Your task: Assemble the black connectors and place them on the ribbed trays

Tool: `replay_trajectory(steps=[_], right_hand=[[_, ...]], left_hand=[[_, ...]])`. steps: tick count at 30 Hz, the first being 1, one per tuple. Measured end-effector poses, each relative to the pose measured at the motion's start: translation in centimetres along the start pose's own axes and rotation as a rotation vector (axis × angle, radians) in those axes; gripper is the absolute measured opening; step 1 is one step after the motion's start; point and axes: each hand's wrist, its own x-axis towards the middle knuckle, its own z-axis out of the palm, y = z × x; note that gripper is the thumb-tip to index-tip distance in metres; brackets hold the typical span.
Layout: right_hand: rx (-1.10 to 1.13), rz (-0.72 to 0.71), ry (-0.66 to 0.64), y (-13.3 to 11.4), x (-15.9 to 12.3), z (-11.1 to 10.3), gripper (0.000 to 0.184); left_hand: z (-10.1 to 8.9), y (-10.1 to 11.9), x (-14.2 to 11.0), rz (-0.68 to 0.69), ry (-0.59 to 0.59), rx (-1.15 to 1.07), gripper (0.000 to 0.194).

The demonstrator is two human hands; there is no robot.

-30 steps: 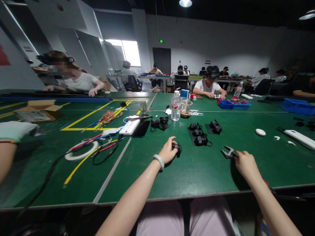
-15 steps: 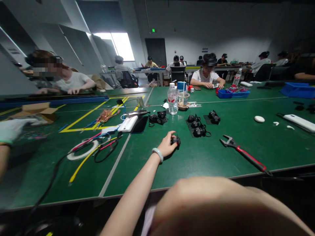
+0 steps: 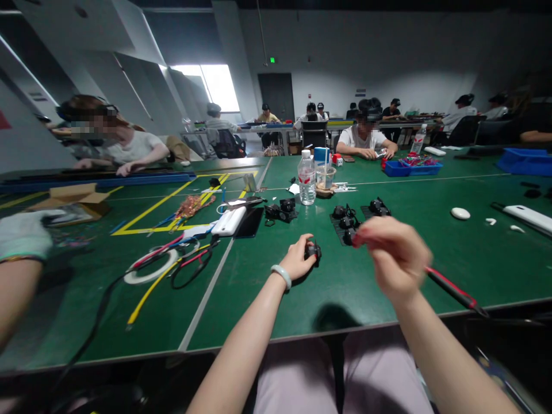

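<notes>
My left hand (image 3: 297, 261), with a pale bangle at its wrist, rests on the green table (image 3: 254, 287). Its fingers are closed around a small black plastic part (image 3: 313, 252), whose exact kind is partly hidden. My right hand (image 3: 397, 253) hovers above the table to the right, fingers curled and smeared by motion, so whether they hold anything is unclear. Behind it lies a cluster of black parts on a dark mesh pad (image 3: 344, 221). A second group of black parts (image 3: 376, 207) sits just to its right, and another (image 3: 281, 210) stands farther left.
An adjustable wrench (image 3: 452, 287) lies partly hidden behind my right hand. A water bottle (image 3: 307, 181) and cup (image 3: 325, 175) stand beyond. Cables (image 3: 146, 296), tape (image 3: 150, 276) and a white power bank (image 3: 228, 221) are on the left, near a co-worker's gloved hand (image 3: 23, 236).
My right arm, a large blur close to the camera before, now reaches forward over the table with its hand raised. My left hand stays on the black part. The view has shifted slightly.
</notes>
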Motion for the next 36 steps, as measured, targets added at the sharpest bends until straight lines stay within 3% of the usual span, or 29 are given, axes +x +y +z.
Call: replay_trajectory(steps=[4,6,9,15,28,36], right_hand=[[0.33,0.353,-0.161,4.5,-0.3,5.1,0.025],[0.493,0.521,-0.166,6.4,-1.4,7.3,0.028],[0.625,0.567,-0.25,7.6,-2.7,9.0,0.027],[0.708,0.549,-0.329,7.4,-3.3,9.2,0.028],[0.708,0.589,-0.325,7.3,-3.4,9.0,0.023],[0.71,0.591,-0.304,7.5,-3.5,9.2,0.023]], left_hand=[[0.0,0.0,-0.2,-0.001,0.006,-0.03,0.046],[0.0,0.0,-0.2,0.005,0.013,-0.054,0.045],[0.1,-0.3,-0.1,0.014,0.02,-0.092,0.045],[0.4,-0.6,0.2,0.015,-0.004,-0.198,0.046],[1.6,-1.9,0.6,-0.09,0.01,-0.503,0.053],[1.5,-1.6,0.7,-0.046,0.054,-0.491,0.052]])
